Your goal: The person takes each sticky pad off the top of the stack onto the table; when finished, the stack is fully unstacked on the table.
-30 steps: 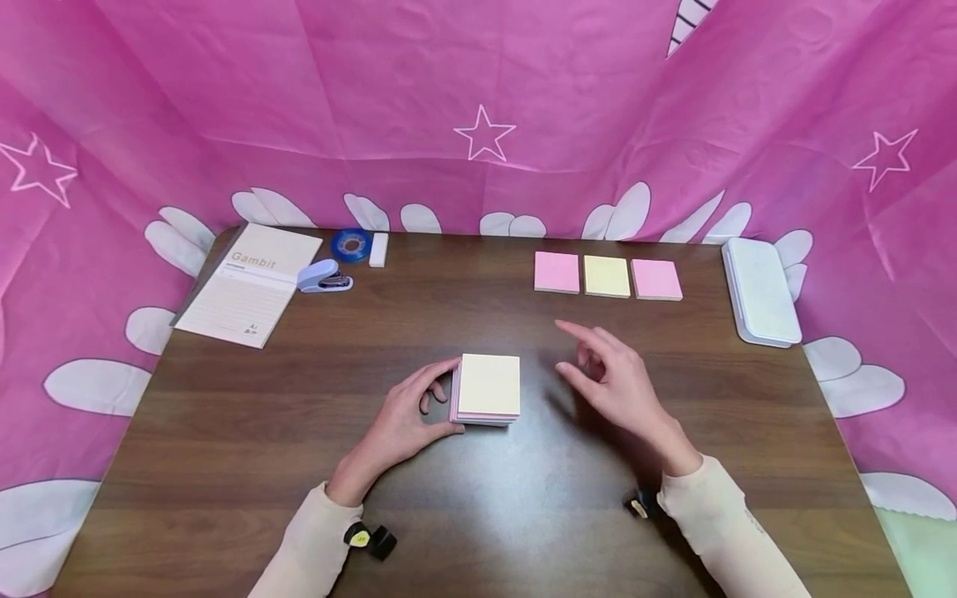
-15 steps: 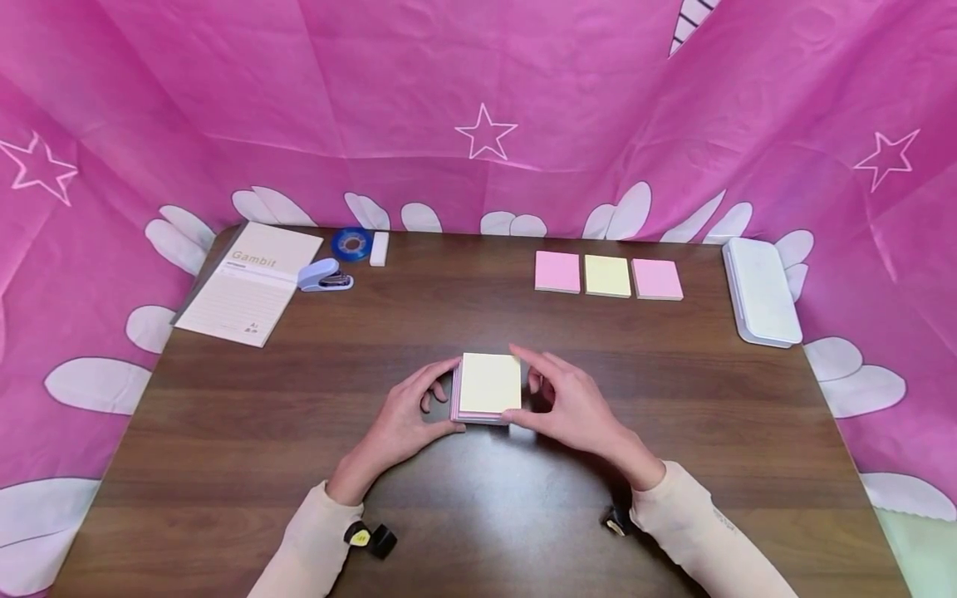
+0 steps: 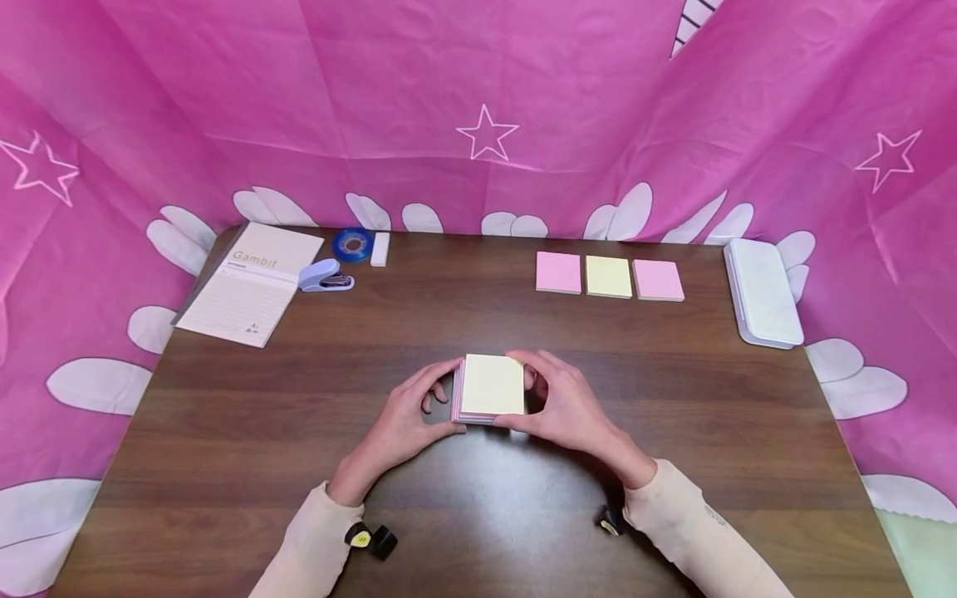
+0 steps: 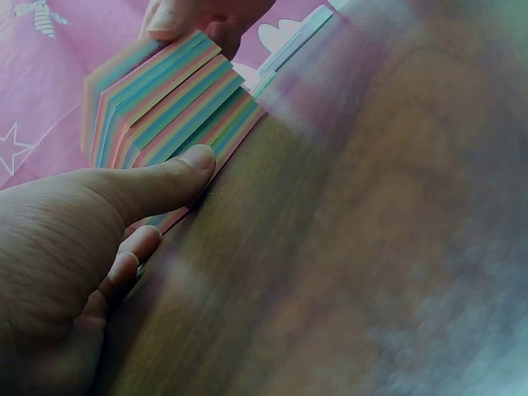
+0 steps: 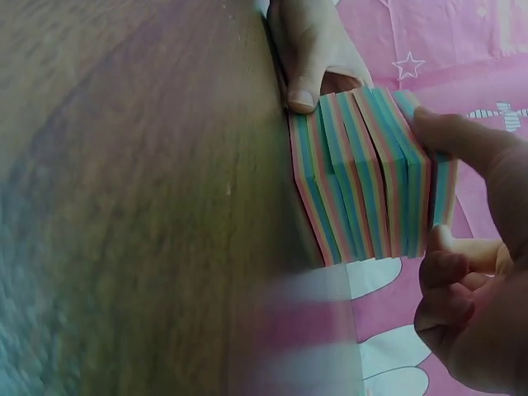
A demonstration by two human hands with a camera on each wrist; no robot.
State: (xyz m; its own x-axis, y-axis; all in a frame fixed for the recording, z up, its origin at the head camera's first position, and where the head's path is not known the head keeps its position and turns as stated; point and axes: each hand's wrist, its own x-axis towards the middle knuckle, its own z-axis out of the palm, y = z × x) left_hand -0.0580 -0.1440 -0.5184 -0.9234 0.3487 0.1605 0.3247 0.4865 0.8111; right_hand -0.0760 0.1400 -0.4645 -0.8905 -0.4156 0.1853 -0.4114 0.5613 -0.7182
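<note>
A thick stack of sticky notes (image 3: pixel 491 389), pale yellow on top with pink, green and blue layers (image 5: pixel 363 173), sits at the middle of the brown table (image 3: pixel 224 448). My left hand (image 3: pixel 419 405) holds its left side, thumb (image 4: pixel 169 175) pressed against the lower layers at the near corner. My right hand (image 3: pixel 557 403) grips the right side, with its thumb (image 5: pixel 462 136) across the upper layers and its fingers curled behind. The stack (image 4: pixel 161 99) leans fanned out in the left wrist view.
Three small pads lie in a row at the back right: pink (image 3: pixel 557 272), yellow (image 3: pixel 608 276), pink (image 3: pixel 657 280). A white case (image 3: pixel 763 291) lies at the right edge. A notepad (image 3: pixel 250 282), stapler (image 3: pixel 325 276), tape roll (image 3: pixel 352 244) and white eraser (image 3: pixel 380 248) sit back left. Pink cloth surrounds the table.
My right hand came in from the right, where it hovered open, and closed on the stack's right side. The left hand kept its hold.
</note>
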